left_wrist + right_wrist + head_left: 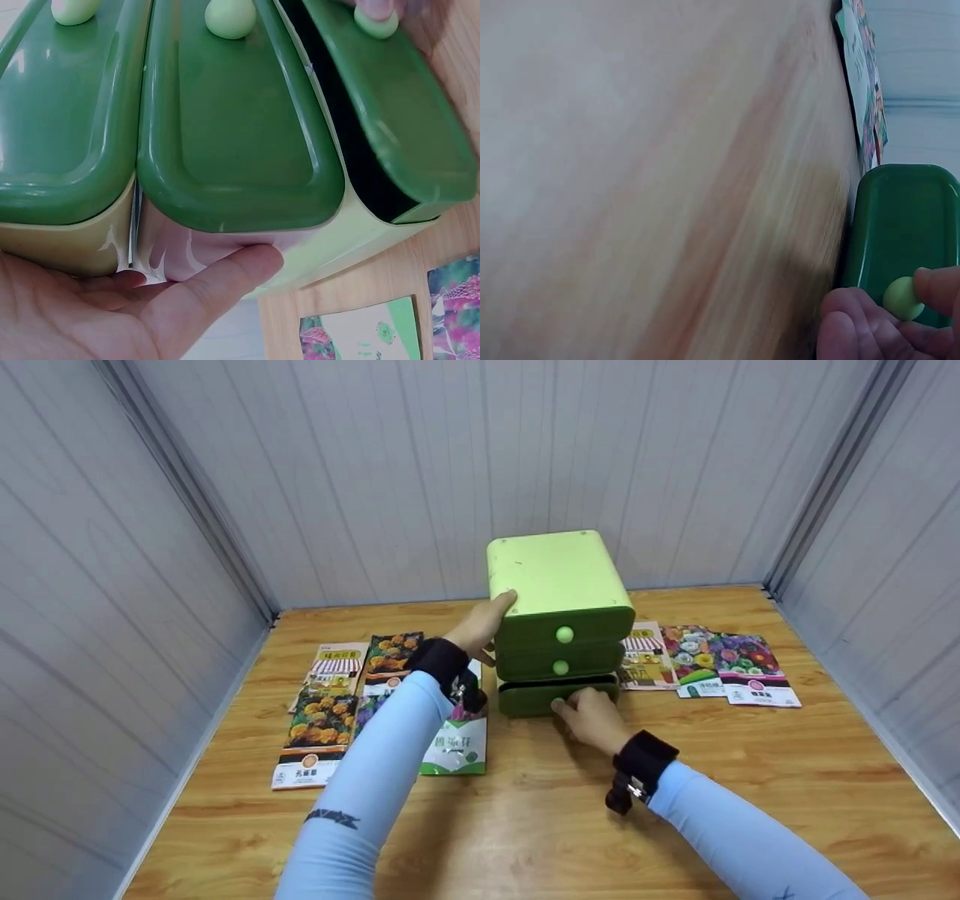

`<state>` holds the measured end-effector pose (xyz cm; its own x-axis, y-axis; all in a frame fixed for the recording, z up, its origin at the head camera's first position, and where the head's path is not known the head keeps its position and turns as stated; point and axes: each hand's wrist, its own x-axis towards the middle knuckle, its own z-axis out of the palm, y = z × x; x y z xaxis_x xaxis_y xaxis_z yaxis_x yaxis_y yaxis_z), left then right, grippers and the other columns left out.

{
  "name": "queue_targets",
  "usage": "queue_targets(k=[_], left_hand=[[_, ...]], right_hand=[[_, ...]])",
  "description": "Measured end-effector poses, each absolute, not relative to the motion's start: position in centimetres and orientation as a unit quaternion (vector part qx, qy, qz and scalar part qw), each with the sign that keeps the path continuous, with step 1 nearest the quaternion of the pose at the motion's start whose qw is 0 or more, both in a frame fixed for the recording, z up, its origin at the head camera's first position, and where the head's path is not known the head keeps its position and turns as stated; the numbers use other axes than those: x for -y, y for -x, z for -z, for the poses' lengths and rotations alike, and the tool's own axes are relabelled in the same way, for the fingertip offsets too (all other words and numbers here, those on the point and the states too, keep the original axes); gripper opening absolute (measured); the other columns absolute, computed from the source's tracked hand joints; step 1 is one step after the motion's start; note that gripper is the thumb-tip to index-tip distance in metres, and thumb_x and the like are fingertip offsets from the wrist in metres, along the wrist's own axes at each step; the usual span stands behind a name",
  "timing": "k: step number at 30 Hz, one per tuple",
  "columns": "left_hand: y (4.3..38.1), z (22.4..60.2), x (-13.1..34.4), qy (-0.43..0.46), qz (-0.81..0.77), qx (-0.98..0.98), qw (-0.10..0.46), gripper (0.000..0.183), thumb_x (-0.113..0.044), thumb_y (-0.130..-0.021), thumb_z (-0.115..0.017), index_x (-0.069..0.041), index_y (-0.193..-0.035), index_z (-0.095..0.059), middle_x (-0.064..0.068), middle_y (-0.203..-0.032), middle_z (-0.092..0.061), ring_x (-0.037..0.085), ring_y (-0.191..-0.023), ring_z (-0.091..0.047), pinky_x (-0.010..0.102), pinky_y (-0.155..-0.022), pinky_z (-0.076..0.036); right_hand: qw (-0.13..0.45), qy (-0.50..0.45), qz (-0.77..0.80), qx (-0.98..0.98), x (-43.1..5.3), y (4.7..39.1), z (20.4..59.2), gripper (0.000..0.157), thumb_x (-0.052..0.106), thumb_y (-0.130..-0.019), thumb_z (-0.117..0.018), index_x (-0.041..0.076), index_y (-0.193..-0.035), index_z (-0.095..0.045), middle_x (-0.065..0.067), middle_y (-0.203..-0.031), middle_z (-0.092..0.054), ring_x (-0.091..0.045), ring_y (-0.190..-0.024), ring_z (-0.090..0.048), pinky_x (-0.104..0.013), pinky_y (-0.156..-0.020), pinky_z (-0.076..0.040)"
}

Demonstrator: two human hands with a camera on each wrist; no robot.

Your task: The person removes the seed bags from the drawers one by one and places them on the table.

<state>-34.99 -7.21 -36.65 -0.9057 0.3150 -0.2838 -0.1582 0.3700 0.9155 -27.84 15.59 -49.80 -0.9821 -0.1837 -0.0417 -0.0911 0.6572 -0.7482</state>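
Observation:
A small cabinet with a pale green top and three dark green drawers stands on the table. The bottom drawer is pulled slightly out, with a dark gap along its top edge. My right hand pinches that drawer's round light green knob between thumb and fingers. Against the cabinet's left side rests my left hand, its thumb by the top front corner. In the left wrist view its fingers lie extended along the cabinet's side. The middle drawer and the top drawer are pushed in.
Several flower seed packets lie left of the cabinet, among them an orange-flower packet and a green-edged packet. More packets, such as a purple-flower one, lie to its right. Grey panel walls enclose the wooden table.

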Motion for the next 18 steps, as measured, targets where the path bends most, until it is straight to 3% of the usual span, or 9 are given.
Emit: queue_targets(k=[7, 10, 15, 18], left_hand=[[34.8, 36.6, 7.2, -0.047, -0.562, -0.799, 0.208, 0.084, -0.063, -0.112, -0.036, -0.009, -0.174, -0.021, 0.028, -0.174, -0.028, 0.063, -0.149, -0.039, 0.069, -0.113, -0.05], [34.7, 36.7, 7.2, -0.044, -0.566, -0.796, 0.209, 0.083, -0.063, -0.112, -0.036, -0.01, -0.174, -0.021, 0.029, -0.174, -0.028, 0.063, -0.15, -0.038, 0.07, -0.114, -0.048], [34.8, 36.7, 7.2, -0.049, -0.569, -0.794, 0.211, 0.082, -0.063, -0.112, -0.036, -0.012, -0.175, -0.021, 0.029, -0.174, -0.027, 0.064, -0.149, -0.038, 0.071, -0.114, -0.047], [34.8, 36.7, 7.3, -0.049, -0.571, -0.791, 0.213, 0.083, -0.064, -0.112, -0.036, -0.012, -0.174, -0.021, 0.028, -0.173, -0.029, 0.064, -0.148, -0.039, 0.07, -0.115, -0.048]], right_hand=[[0.033, 0.077, 0.409, -0.909, -15.5, 28.8, 50.2, 0.051, 0.027, -0.113, -0.059, 0.002, -0.07, -0.072, 0.001, -0.055, -0.061, -0.01, -0.048, -0.051, -0.025, -0.051, -0.038], [0.016, 0.099, 0.422, -0.901, -15.9, 29.7, 51.5, 0.055, 0.03, -0.113, -0.059, 0.009, -0.062, -0.065, 0.005, -0.052, -0.056, -0.01, -0.046, -0.046, -0.025, -0.049, -0.035], [0.013, 0.103, 0.428, -0.898, -16.1, 30.4, 52.4, 0.055, 0.032, -0.113, -0.058, 0.021, -0.059, -0.052, 0.006, -0.052, -0.053, -0.009, -0.046, -0.044, -0.025, -0.048, -0.033], [0.019, 0.09, 0.418, -0.904, -15.9, 30.6, 52.5, 0.053, 0.031, -0.112, -0.058, 0.019, -0.061, -0.053, 0.004, -0.053, -0.053, -0.012, -0.047, -0.047, -0.027, -0.048, -0.036]])
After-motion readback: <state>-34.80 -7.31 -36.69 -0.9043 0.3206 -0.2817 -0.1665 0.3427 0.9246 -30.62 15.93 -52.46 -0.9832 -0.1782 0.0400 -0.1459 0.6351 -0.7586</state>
